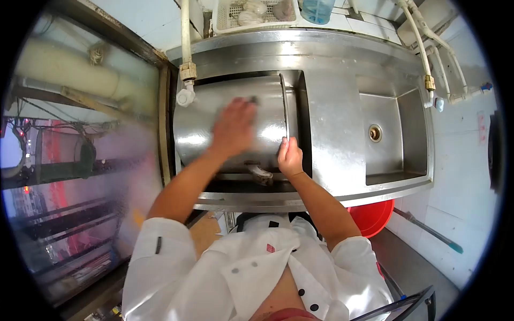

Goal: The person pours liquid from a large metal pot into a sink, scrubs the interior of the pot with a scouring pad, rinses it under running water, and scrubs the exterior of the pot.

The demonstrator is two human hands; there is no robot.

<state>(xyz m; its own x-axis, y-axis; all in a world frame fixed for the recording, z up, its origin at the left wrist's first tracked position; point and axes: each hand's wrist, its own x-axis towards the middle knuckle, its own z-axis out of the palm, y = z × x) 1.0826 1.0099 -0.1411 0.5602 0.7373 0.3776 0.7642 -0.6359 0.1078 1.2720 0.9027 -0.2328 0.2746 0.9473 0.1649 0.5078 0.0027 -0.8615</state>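
Observation:
A large stainless steel pot (198, 125) lies on its side in the left sink basin, its rim facing right. My left hand (234, 128) is over the pot's curved wall, smeared by motion. A small dark spot shows at its fingertips, too blurred to name. My right hand (290, 157) is closed around the pot's rim at the near right. Below my left hand, a curved, stained piece that looks like the pot's handle (258, 173) sticks out toward me. The pot's inside is hidden.
The steel sink counter (332, 117) has a second basin (388, 155) with a brass drain on the right. A white tap (186, 96) hangs over the pot's left end. A white basket (214, 24) and blue container (317, 10) stand behind. A red bucket (372, 216) is below.

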